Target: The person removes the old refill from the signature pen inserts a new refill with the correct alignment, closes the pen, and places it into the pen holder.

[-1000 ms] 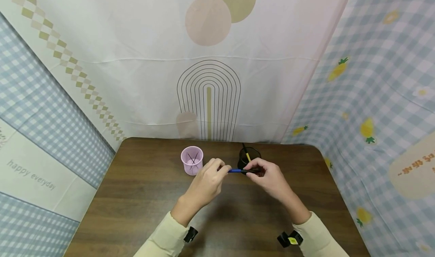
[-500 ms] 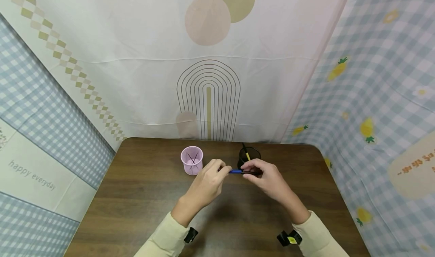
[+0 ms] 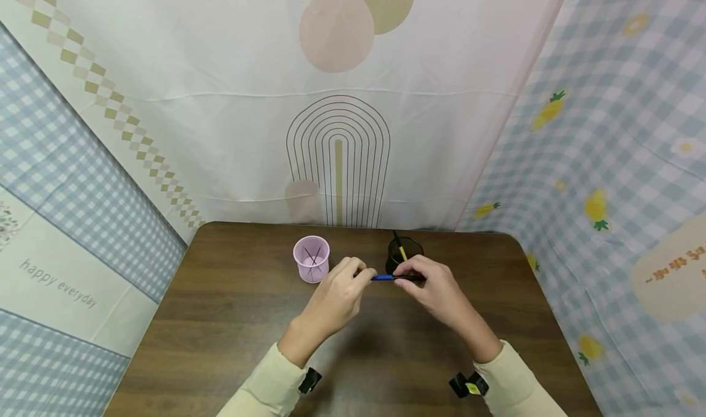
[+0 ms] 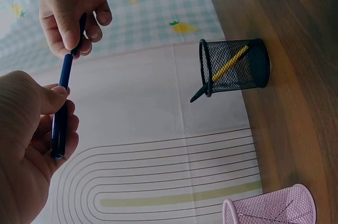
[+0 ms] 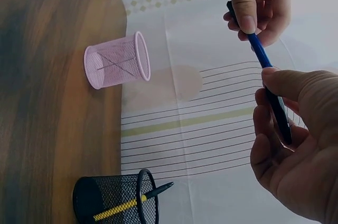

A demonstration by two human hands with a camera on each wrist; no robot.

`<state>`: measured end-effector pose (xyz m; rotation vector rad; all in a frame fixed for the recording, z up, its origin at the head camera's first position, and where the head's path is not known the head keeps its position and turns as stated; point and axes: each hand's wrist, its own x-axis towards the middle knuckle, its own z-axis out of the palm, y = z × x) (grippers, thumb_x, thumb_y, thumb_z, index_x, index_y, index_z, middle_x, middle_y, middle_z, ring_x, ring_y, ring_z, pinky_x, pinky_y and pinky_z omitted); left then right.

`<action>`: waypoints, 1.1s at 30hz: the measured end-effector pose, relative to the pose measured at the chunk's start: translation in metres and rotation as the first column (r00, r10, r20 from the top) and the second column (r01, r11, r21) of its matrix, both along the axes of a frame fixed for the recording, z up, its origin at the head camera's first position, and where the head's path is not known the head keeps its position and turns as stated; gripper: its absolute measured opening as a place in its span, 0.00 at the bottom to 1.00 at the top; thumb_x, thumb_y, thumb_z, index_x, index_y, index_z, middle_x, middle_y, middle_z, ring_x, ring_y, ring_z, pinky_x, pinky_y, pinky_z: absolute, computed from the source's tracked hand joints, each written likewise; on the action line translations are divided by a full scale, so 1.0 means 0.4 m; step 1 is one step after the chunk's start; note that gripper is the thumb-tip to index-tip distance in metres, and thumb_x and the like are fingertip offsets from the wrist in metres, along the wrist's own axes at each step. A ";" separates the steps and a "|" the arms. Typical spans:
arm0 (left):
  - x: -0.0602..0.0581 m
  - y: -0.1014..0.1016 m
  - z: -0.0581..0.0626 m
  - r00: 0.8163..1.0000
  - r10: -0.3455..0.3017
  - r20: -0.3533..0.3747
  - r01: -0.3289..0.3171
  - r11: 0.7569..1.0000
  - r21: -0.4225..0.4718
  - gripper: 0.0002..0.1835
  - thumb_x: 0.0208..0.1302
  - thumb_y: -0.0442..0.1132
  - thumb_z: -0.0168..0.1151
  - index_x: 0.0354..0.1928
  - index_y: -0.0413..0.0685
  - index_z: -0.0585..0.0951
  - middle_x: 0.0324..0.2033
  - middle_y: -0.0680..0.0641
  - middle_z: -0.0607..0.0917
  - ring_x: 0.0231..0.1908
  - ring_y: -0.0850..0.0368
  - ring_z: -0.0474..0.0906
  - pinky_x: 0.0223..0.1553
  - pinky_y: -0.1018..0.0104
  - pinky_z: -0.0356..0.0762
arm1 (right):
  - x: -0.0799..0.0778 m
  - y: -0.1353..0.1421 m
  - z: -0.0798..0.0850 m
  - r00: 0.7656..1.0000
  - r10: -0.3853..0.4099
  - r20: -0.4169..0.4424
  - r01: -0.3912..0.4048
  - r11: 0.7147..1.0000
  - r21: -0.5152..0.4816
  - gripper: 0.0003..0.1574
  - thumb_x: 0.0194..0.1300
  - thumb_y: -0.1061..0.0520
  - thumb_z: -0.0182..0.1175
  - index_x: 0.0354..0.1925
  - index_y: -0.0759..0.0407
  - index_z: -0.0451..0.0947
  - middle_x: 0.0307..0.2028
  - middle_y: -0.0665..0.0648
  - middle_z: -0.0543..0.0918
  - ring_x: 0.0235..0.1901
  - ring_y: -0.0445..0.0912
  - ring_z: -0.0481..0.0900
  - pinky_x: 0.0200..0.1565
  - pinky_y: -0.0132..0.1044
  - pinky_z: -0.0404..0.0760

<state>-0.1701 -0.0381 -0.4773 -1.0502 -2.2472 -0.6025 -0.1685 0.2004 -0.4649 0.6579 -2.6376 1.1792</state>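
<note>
Both hands hold one slim pen (image 3: 383, 277) in the air over the table, with a blue barrel and a dark, nearly black part at the right. The left hand (image 3: 343, 288) pinches its left end between thumb and fingers. At the dark end, the right hand (image 3: 436, 285) grips with thumb and fingertips. In the left wrist view the pen (image 4: 65, 71) slants between the two hands, its blue middle showing. The right wrist view has the right hand (image 5: 311, 134) curled around the dark length, with the left hand (image 5: 259, 2) above on the other end.
Behind the right hand stands a black mesh pen holder (image 4: 259, 63) with a yellow-and-black pen (image 4: 231, 64) leaning in it. A pink mesh holder (image 3: 312, 276), with thin dark crossed lines, stands left of it. A patterned cloth (image 3: 248, 159) hangs behind the wooden table (image 3: 231, 319).
The right fingers have shifted slightly left along the pen, nearer its blue part. The left hand keeps its hold in nearly the same place.
</note>
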 end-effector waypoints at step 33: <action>-0.002 0.005 -0.001 0.999 -0.013 -0.038 0.014 0.999 0.033 0.09 0.65 0.26 0.64 0.45 0.42 0.84 0.37 0.47 0.81 0.38 0.54 0.77 0.41 0.66 0.79 | 0.006 0.008 0.000 0.989 0.030 -0.143 -0.025 0.999 0.036 0.12 0.61 0.63 0.74 0.39 0.48 0.84 0.38 0.42 0.83 0.37 0.35 0.81 0.39 0.32 0.83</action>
